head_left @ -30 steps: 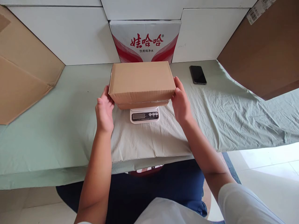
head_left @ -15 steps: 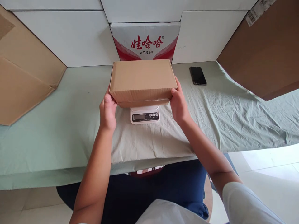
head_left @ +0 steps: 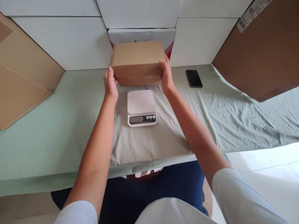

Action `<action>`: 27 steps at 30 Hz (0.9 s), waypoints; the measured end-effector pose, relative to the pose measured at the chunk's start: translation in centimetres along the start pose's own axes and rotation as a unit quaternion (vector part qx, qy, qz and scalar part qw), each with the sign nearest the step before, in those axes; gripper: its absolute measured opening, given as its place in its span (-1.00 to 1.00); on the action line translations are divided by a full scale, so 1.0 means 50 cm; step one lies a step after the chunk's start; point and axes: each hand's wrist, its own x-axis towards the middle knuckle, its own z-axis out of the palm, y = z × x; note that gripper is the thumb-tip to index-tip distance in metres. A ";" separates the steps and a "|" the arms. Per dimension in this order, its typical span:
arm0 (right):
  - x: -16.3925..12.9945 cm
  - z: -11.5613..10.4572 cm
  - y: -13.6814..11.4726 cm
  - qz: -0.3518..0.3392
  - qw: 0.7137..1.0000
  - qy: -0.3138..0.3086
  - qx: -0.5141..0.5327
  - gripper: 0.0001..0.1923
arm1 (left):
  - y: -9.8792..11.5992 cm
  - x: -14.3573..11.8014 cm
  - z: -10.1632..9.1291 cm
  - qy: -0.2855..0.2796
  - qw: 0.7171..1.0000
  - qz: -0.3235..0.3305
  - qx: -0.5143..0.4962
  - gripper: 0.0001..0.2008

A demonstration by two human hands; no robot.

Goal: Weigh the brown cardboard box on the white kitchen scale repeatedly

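Note:
A closed brown cardboard box (head_left: 137, 62) is held between my two hands, raised above the far part of the table. My left hand (head_left: 111, 82) grips its left end, thumb on the near corner. On the right end, my right hand (head_left: 166, 74) presses its thumb on the front face while its other fingers go round the side, partly hidden. Below and nearer to me, a white digital kitchen scale (head_left: 141, 102) rests on the cloth with its plate bare. The scale's small display looks blank, with several round buttons beside it.
A green cloth (head_left: 77, 124) covers the table. A black phone (head_left: 194, 78) lies at the right. Behind the held box stands a white and red carton (head_left: 142, 35) against white panels (head_left: 63, 40). Large cardboard pieces stand at the left (head_left: 25, 74) and right (head_left: 259, 53).
Both hands have carried the cardboard box up and away from me, off the area over the scale. The scale's plate is now uncovered, and the box hides more of the carton's lettering.

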 end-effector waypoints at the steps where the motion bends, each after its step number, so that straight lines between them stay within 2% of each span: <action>1: 0.012 0.003 0.018 -0.007 1.000 0.008 0.008 -0.11 | -0.016 0.004 -0.001 0.003 1.000 -0.008 -0.009 -0.09; 6: 0.035 0.010 0.099 -0.013 0.999 0.001 0.036 -0.04 | -0.082 0.007 -0.018 0.004 0.998 -0.011 -0.054 -0.11; 12: 0.034 0.007 0.132 0.008 0.999 -0.034 0.041 0.14 | -0.134 0.015 -0.023 0.048 0.992 -0.013 -0.113 -0.18; 17: 0.038 0.005 0.148 0.018 0.998 -0.043 0.036 0.26 | -0.146 0.014 -0.025 0.049 0.992 0.009 -0.114 -0.18; 23: 0.037 0.008 0.159 0.028 0.998 -0.014 0.053 0.38 | -0.143 0.015 -0.026 0.036 0.993 0.018 -0.110 -0.17; 27: 0.035 0.012 0.164 0.022 0.998 -0.013 0.051 0.36 | -0.147 0.019 -0.020 0.047 0.990 0.008 -0.131 -0.13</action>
